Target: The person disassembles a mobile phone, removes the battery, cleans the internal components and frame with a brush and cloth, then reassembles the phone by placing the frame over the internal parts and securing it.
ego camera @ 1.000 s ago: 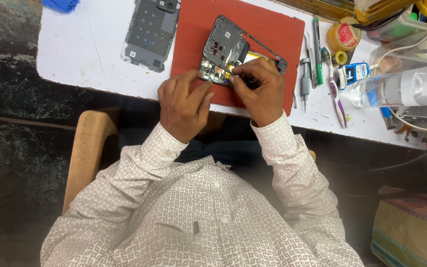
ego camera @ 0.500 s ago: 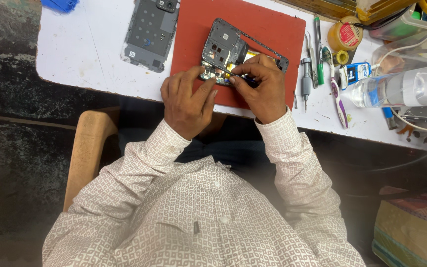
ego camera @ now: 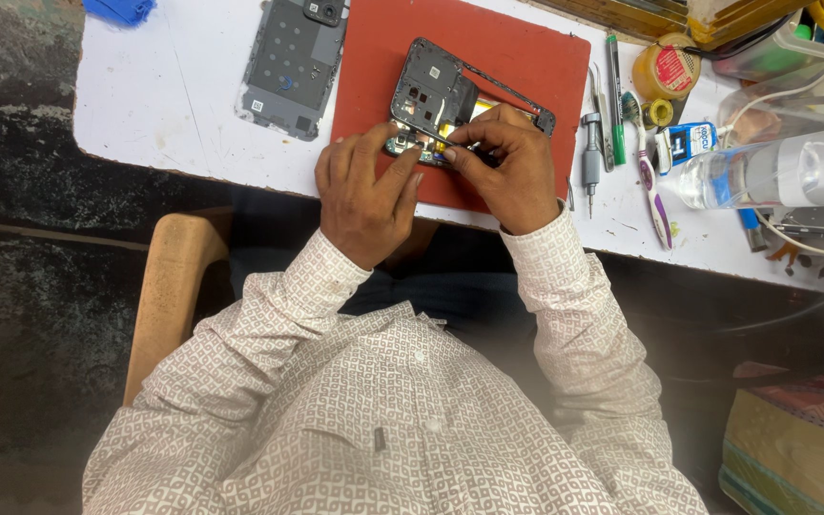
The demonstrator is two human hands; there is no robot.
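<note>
Opened phone (back cover off) lies on red mat, mid-bench. Left hand fingers pinch its near edge; right hand fingers closed on a part. Board-level step; next calls for fine grip.

Head camera looks steeply down, close above table.

Wearer: long-sleeved buttoned shirt.
White cloth, small brown repeating geometric print; cuffs at both wrists, hands bare, no gloves.

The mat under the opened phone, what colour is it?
The mat is plain red, in the head view.
</note>
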